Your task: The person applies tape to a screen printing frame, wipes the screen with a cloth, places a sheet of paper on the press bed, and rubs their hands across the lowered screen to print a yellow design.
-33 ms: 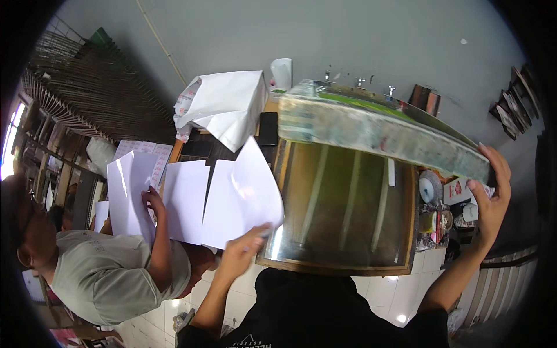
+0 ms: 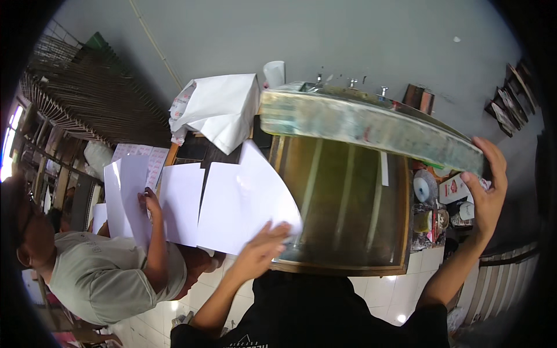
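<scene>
White sheet (image 2: 246, 211) under left hand (image 2: 261, 249) flat fingers; right hand (image 2: 487, 194) fingers grasp lid (image 2: 365, 124) edge.

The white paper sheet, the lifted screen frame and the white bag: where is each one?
white paper sheet (image 2: 243, 209), head view, middle of the sheet.
lifted screen frame (image 2: 360, 124), head view, on its raised long edge.
white bag (image 2: 223, 110), head view, on its front side.

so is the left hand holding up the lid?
No, the left hand lies flat on a white sheet; the right hand grips the raised lid.
</scene>
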Demonstrator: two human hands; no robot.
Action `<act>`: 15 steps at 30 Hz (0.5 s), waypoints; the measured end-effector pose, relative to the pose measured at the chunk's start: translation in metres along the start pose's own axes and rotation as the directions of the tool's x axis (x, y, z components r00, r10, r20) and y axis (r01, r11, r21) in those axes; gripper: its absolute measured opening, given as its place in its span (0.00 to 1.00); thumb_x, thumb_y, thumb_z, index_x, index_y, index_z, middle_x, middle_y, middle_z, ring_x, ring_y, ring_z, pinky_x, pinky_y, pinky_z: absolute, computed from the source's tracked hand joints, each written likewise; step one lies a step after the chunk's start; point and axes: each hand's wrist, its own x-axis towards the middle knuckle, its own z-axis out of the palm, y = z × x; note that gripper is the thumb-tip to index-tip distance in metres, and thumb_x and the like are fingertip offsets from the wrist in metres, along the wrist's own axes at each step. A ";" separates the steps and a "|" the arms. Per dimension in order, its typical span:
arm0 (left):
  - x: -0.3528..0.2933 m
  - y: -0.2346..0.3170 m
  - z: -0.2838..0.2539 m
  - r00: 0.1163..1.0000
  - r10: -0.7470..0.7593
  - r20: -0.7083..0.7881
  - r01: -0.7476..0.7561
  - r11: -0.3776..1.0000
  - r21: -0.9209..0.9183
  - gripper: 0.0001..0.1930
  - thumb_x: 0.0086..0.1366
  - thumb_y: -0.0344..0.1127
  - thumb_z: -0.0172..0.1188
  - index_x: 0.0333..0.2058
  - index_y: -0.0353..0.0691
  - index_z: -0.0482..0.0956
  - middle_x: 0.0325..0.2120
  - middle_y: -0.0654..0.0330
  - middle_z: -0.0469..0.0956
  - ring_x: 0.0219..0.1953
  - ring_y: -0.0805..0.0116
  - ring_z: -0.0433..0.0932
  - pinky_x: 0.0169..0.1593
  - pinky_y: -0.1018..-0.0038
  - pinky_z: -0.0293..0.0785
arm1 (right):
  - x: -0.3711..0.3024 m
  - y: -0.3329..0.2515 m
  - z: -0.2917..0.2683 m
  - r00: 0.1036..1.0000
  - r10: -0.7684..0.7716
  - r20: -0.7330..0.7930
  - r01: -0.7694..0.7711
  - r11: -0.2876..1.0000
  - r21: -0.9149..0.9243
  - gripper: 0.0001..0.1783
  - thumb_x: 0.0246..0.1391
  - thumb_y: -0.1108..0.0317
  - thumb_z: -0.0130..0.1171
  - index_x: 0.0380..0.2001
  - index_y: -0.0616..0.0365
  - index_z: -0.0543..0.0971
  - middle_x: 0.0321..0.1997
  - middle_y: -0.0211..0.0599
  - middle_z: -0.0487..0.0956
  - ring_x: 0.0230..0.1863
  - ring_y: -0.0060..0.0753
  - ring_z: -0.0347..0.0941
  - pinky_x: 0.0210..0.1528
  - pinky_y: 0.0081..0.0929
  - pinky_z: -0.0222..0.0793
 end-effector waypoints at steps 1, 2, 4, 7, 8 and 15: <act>0.017 0.003 0.026 0.978 0.122 0.168 -0.126 0.992 0.013 0.18 0.76 0.37 0.55 0.60 0.40 0.79 0.66 0.52 0.73 0.74 0.54 0.64 0.78 0.52 0.47 | 0.007 0.001 -0.003 1.000 -0.003 -0.004 0.003 1.000 -0.009 0.32 0.43 0.62 0.73 0.54 0.60 0.83 0.57 0.42 0.81 0.64 0.43 0.71 0.70 0.37 0.59; 0.019 -0.001 0.048 0.970 0.113 0.213 -0.128 0.990 0.055 0.19 0.77 0.38 0.54 0.61 0.40 0.78 0.67 0.52 0.72 0.75 0.55 0.60 0.79 0.50 0.42 | 0.013 0.002 0.010 1.000 -0.031 -0.004 0.031 0.999 0.037 0.31 0.43 0.63 0.73 0.54 0.59 0.83 0.56 0.42 0.81 0.63 0.42 0.71 0.70 0.36 0.59; 0.032 0.003 0.092 0.931 0.146 0.333 -0.191 0.976 0.107 0.20 0.77 0.41 0.54 0.61 0.40 0.78 0.68 0.52 0.71 0.76 0.56 0.57 0.79 0.49 0.39 | 0.027 -0.001 0.006 0.999 -0.051 0.004 0.051 0.998 0.044 0.30 0.43 0.63 0.74 0.53 0.57 0.83 0.55 0.42 0.81 0.61 0.42 0.72 0.69 0.36 0.60; 0.043 0.012 0.139 0.876 0.191 0.443 -0.294 0.939 0.177 0.21 0.77 0.44 0.53 0.61 0.39 0.79 0.67 0.52 0.72 0.76 0.57 0.57 0.79 0.50 0.41 | 0.040 -0.004 -0.002 0.997 -0.078 0.018 0.078 0.997 0.004 0.29 0.44 0.62 0.74 0.52 0.55 0.84 0.52 0.39 0.83 0.58 0.40 0.73 0.66 0.34 0.61; 0.044 0.015 0.148 0.872 0.191 0.451 -0.297 0.939 0.176 0.22 0.77 0.45 0.53 0.61 0.39 0.79 0.66 0.52 0.73 0.77 0.58 0.57 0.79 0.51 0.41 | 0.043 -0.004 -0.005 0.996 -0.085 0.011 0.085 0.996 0.002 0.28 0.44 0.62 0.75 0.52 0.55 0.84 0.51 0.38 0.83 0.57 0.39 0.73 0.65 0.34 0.61; 0.057 0.030 0.159 0.899 0.120 0.421 -0.209 0.963 0.172 0.23 0.77 0.47 0.53 0.60 0.37 0.78 0.65 0.51 0.74 0.74 0.56 0.63 0.77 0.55 0.51 | 0.044 0.008 0.003 0.984 -0.178 -0.030 0.179 0.983 0.032 0.27 0.45 0.61 0.75 0.51 0.53 0.84 0.50 0.36 0.84 0.53 0.37 0.74 0.62 0.33 0.62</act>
